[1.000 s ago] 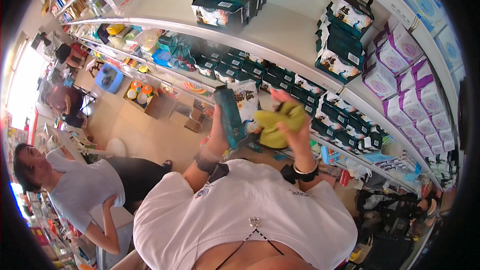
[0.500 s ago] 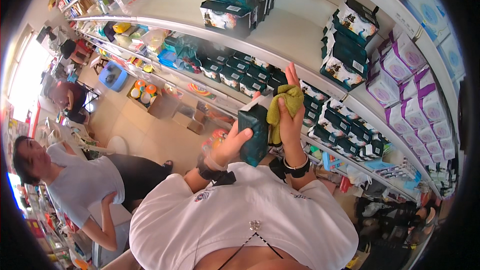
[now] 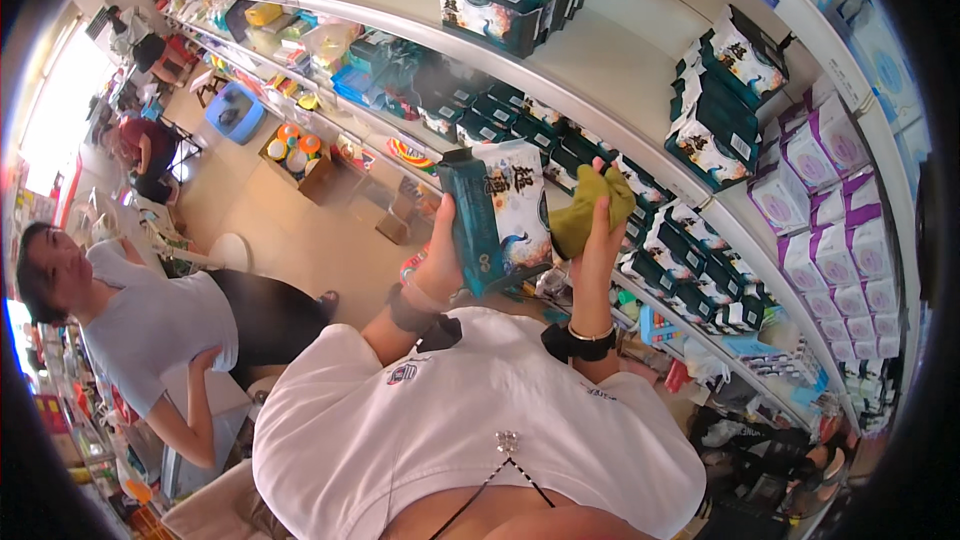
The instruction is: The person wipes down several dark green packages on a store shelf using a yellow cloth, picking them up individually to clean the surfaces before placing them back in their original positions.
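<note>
My left hand (image 3: 440, 258) grips a teal and white soft packet (image 3: 497, 216) and holds it upright in front of the shelves. My right hand (image 3: 600, 240) is closed on an olive-green cloth (image 3: 588, 212), which touches the packet's right side. Both wrists carry dark bands. Behind the hands runs a white shelf (image 3: 600, 70) with rows of the same dark teal packets (image 3: 715, 130).
Purple and white packets (image 3: 835, 240) fill the shelves at right. A person in a grey top (image 3: 150, 325) stands at left in the aisle. A cardboard box of colourful goods (image 3: 300, 155) and a blue basket (image 3: 235, 112) sit on the floor farther back.
My left hand has turned the packet from its edge to its printed face and raised it. My right hand with the cloth has come against the packet's side.
</note>
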Available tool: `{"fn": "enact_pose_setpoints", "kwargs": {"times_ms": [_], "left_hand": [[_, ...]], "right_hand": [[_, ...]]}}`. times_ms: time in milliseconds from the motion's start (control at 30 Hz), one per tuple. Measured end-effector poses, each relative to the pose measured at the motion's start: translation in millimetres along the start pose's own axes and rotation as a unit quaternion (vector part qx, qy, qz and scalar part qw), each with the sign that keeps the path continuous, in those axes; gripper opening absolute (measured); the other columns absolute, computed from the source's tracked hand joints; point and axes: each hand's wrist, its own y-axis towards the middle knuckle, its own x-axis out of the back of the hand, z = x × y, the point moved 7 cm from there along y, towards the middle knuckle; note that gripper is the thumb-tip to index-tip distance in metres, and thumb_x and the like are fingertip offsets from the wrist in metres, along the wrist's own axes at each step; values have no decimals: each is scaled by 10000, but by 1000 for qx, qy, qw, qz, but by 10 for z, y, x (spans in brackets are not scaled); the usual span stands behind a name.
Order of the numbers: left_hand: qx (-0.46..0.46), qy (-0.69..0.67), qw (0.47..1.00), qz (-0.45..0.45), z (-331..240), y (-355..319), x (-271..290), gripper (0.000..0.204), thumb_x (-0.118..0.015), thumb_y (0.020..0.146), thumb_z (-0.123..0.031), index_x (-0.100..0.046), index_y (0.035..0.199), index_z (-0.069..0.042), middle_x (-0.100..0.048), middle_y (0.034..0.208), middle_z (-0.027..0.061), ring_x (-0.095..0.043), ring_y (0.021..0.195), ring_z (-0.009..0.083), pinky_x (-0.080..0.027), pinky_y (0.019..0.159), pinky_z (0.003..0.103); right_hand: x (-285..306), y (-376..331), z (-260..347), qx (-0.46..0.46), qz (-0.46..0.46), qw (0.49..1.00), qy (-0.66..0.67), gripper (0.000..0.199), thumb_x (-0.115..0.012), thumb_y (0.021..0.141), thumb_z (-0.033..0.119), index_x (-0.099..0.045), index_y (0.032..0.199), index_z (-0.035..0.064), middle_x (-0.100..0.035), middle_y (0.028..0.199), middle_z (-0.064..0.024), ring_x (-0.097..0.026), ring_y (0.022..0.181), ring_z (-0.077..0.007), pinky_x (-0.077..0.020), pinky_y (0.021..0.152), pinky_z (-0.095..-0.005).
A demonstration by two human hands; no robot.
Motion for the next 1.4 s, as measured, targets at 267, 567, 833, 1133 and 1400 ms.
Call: {"fn": "enact_pose_setpoints", "kwargs": {"times_ms": [267,567,833,1133,1400], "left_hand": [[-19,-18,999,20,-15,-20,10,606,-317,833,-490,-312,1236,-37,-398,1220,133,-426,1086,253,-333,924,364],[-169,284,943,39,-310,-51,-313,995,-629,661,-446,31,1332,-122,-333,1228,89,-354,1102,185,-288,909,291],[-147,375,911,88,-101,-62,-425,1069,-679,644,-362,112,1315,-98,-345,1196,136,-364,1089,220,-267,910,299],[-97,473,869,105,193,-105,-338,1125,-703,586,-302,134,1304,-78,-340,1145,130,-382,1037,241,-311,877,318],[-91,551,824,96,285,-2,-441,1148,-715,577,-263,164,1294,-85,-332,1131,135,-386,1026,244,-313,875,324]], "right_hand": [[-480,-506,34,40,344,937,-47,735,-529,783,384,-178,1277,-33,-155,1350,-142,-179,1233,-227,-169,988,-323],[-246,-183,236,74,175,982,8,643,-446,804,465,-328,1177,-45,-369,1236,-166,-363,1133,-224,-282,945,-342],[-422,-381,479,267,217,915,-212,457,-542,720,429,-519,939,28,-504,979,-105,-441,956,-260,-309,867,-382],[-172,-381,468,363,159,867,-301,287,-509,717,361,-575,761,84,-568,832,-38,-488,906,-217,-180,966,-445],[-279,-601,696,347,223,873,-259,262,-483,720,367,-554,688,117,-574,733,8,-520,821,-181,-115,987,-458]]}}
